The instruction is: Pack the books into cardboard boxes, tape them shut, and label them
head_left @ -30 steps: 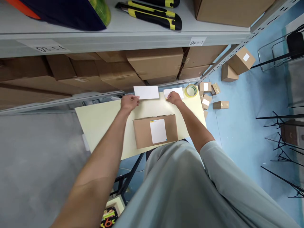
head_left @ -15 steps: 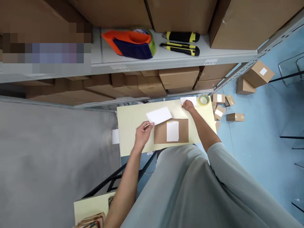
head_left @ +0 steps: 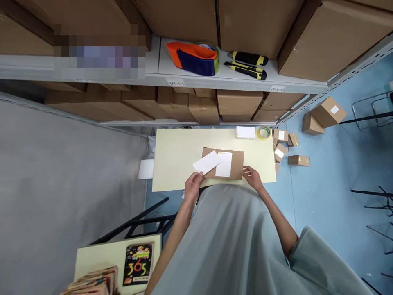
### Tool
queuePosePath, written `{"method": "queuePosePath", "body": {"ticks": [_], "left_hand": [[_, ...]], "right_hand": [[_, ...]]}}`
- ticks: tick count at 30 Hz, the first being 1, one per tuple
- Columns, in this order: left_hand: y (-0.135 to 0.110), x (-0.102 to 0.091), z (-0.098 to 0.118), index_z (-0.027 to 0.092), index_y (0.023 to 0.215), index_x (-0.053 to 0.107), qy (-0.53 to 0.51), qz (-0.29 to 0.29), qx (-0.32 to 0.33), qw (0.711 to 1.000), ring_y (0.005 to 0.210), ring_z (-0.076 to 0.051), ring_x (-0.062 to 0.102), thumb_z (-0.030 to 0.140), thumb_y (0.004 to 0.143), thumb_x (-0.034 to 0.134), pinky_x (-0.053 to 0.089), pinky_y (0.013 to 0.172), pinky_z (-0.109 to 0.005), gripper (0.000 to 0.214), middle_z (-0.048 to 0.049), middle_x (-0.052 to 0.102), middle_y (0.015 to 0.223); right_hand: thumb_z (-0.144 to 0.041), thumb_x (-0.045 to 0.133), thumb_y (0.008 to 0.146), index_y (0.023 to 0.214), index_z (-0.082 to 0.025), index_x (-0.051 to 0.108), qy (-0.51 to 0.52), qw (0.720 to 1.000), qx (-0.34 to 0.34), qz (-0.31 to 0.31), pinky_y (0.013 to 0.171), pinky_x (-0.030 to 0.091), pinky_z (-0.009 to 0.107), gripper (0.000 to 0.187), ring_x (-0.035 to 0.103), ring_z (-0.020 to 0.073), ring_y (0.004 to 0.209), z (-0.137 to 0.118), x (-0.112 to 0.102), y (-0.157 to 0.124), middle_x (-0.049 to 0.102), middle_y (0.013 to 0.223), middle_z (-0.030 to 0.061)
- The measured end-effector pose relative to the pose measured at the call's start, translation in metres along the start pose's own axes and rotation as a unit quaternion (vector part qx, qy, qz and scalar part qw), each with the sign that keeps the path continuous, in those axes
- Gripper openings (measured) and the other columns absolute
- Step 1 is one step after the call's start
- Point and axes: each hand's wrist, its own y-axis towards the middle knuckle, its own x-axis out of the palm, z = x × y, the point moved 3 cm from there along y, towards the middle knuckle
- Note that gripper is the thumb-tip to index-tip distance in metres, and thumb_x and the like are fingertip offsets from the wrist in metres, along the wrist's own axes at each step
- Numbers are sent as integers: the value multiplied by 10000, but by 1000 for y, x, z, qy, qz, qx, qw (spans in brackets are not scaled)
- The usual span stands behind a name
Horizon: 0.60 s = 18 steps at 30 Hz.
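A flat cardboard parcel (head_left: 238,164) with a white label (head_left: 224,166) lies at the front edge of the pale table (head_left: 178,159). My left hand (head_left: 193,185) pinches a white slip of paper (head_left: 206,162) by its near end, at the parcel's left corner. The slip slants over the parcel and its tip overlaps the label. At the parcel's right edge, my right hand (head_left: 252,178) has its fingers closed on the cardboard. Toward the table's back right stand a white stack of slips (head_left: 245,132) and a roll of tape (head_left: 264,132).
A shelf (head_left: 196,82) of cardboard boxes rises behind the table, bearing an orange and blue tape dispenser (head_left: 195,57) and utility knives (head_left: 247,67). Several small boxes (head_left: 299,160) lie on the floor at right. A second table (head_left: 98,256) with books (head_left: 138,264) is at lower left.
My right hand has come back from the white stack to the parcel's right edge. My left hand has lowered the slip onto the parcel, near its label.
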Motion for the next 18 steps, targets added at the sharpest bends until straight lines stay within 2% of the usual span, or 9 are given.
{"method": "queuePosePath", "body": {"ticks": [2,5,8,11,15,18], "left_hand": [[-2,8,-2,219,887,725,-6,1,0,1000,1125,-268,725,838,540,911,611,1045,-421,733,-87,791,1099],[-1,17,2,220,886,724,6,-6,5,1000,1149,-282,726,840,542,900,610,1039,-429,730,-101,798,1134],[1,21,8,224,895,715,11,-12,8,1000,1162,-279,721,813,574,893,607,1038,-427,694,-98,800,1130],[-2,22,14,230,918,708,25,-9,26,999,1196,-280,717,789,646,857,596,1045,-415,640,-96,803,1147],[-21,24,25,237,989,743,65,-9,81,995,1272,-300,707,757,782,775,540,1130,-413,561,-89,812,1208],[-39,28,34,232,1013,773,53,-55,82,994,1232,-307,723,744,797,791,537,1142,-420,557,-81,819,1174]], "right_hand": [[-375,733,900,1293,-239,772,25,1000,-6,-17,762,650,338,418,776,192,784,2,5,-8,819,1045,50],[-322,699,894,1298,-221,794,22,1000,-2,-10,784,656,333,427,756,172,772,-5,6,0,799,1034,47],[-272,676,899,1278,-214,810,0,1000,-1,5,840,662,342,406,751,171,809,-16,0,12,787,1042,53],[-247,669,919,1312,-210,797,-38,999,-7,-6,884,661,370,415,759,187,846,-26,-5,13,787,1088,73],[-274,679,939,1355,-221,771,-73,995,-50,40,956,649,421,430,774,249,1029,-50,-7,-5,771,1277,129],[-391,700,967,1339,-250,767,-2,996,-85,29,975,644,405,404,770,264,1145,-75,-1,-24,791,1287,115]]}}
